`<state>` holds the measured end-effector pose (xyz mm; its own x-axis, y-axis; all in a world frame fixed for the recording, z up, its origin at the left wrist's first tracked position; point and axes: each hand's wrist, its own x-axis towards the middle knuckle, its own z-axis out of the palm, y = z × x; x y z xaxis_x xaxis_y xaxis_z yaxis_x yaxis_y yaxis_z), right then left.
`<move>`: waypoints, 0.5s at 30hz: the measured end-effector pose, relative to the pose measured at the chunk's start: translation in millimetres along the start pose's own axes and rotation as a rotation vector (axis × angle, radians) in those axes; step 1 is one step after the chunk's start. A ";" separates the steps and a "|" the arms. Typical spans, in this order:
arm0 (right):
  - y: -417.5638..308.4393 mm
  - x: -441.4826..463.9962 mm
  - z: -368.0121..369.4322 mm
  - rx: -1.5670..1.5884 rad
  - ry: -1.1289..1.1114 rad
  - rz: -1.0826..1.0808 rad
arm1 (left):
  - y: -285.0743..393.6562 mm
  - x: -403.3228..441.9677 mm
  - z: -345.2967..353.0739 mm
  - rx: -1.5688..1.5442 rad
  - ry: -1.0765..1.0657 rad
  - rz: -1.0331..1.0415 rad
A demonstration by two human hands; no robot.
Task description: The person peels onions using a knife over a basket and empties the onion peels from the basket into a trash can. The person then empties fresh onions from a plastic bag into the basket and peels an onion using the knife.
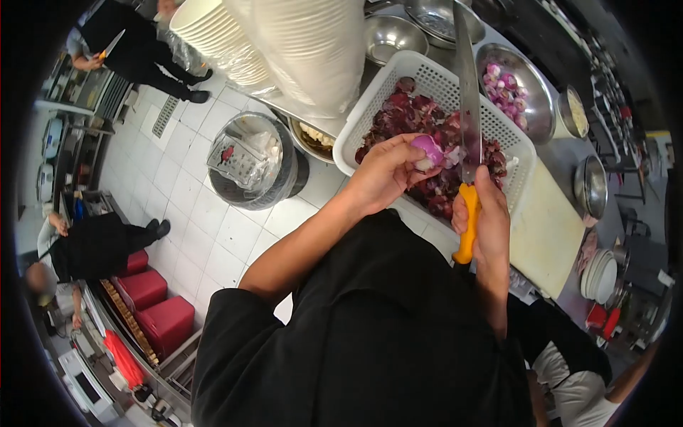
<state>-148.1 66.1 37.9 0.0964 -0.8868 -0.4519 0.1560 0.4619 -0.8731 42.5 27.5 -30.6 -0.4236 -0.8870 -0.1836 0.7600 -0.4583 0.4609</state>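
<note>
1. And here the floor [185,171] is seen, laid with pale square tiles and split by thin dark joints; a slotted drain grate [165,117] is set into it at the upper left.
2. Over at the upper left edge, metal shelving [95,131] is glimpsed, bent by the lens.
3. Lower left now: red boxes [165,327] are lined up in a row, set close beside a steel counter [178,366].
4. Across to the right, a grey worktop [560,159] is stretched along the side.
5. Beyond it, dark furniture [633,195] is made out, its details blurred.
6. Whitish light is cast over the tiles.
</note>
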 end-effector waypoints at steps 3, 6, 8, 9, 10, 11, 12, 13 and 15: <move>1.2 3.2 -2.8 -0.030 0.051 -0.016 | 1.3 7.0 5.7 0.095 0.045 -0.005; -3.2 1.5 4.9 -0.162 0.069 -0.089 | 0.4 11.2 8.4 0.335 0.121 -0.009; -0.5 1.4 0.2 -0.220 0.000 -0.088 | -0.3 12.7 11.9 0.478 0.166 0.002; 0.4 1.0 3.3 -0.231 0.026 -0.086 | 0.0 11.7 17.7 0.523 0.181 0.015; 1.4 2.1 2.1 -0.242 0.015 -0.075 | -0.4 12.0 21.0 0.568 0.195 0.031; 2.4 3.6 0.3 -0.253 0.004 -0.066 | -2.4 13.0 21.3 0.582 0.194 0.039; 3.5 4.4 -1.3 -0.265 -0.007 -0.057 | -5.0 13.6 21.6 0.595 0.193 0.045; 4.0 5.3 -2.2 -0.251 -0.002 -0.054 | -5.7 13.9 22.4 0.609 0.191 0.054; 5.0 6.8 -4.3 -0.224 0.007 -0.044 | -1.5 12.0 26.3 0.630 0.187 0.020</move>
<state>-150.9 62.3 29.7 0.0871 -0.9065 -0.4131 -0.0627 0.4089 -0.9104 23.3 19.0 -10.7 -0.2765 -0.9158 -0.2913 0.3086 -0.3717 0.8756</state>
